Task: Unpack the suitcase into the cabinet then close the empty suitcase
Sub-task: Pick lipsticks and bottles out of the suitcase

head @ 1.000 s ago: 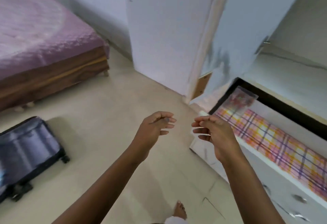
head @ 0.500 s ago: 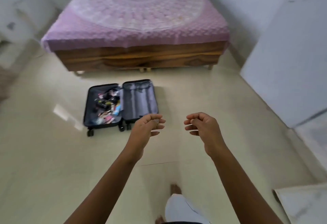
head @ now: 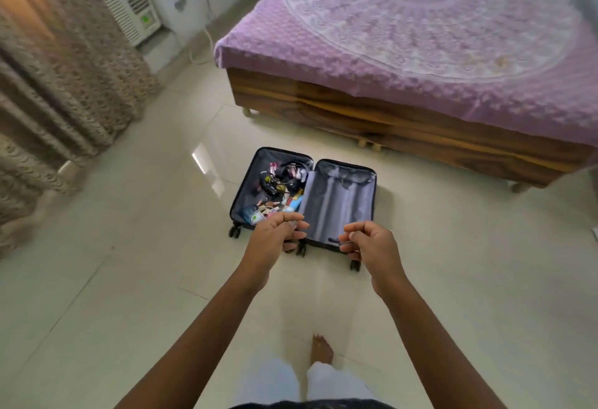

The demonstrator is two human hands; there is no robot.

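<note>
Both hands, left hand (head: 275, 240) and right hand (head: 372, 247), are hanging half-curled and empty; small loose items (head: 275, 188) in the suitcase (head: 339, 198) are risking spills if overgrabbed.

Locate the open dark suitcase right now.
Head view, centre: the open dark hard-shell suitcase lies flat on the cream tiled floor, before the purple-covered wooden bed.

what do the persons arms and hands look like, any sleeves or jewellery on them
Both arms are bare from the bottom of the picture to the wrists, with no sleeve in view. The left hand and right hand wear no gloves, and no watch, bracelet or ring can be seen. The fingernails look short and unpainted. Lower down, light trouser legs and a bare foot show.
</note>
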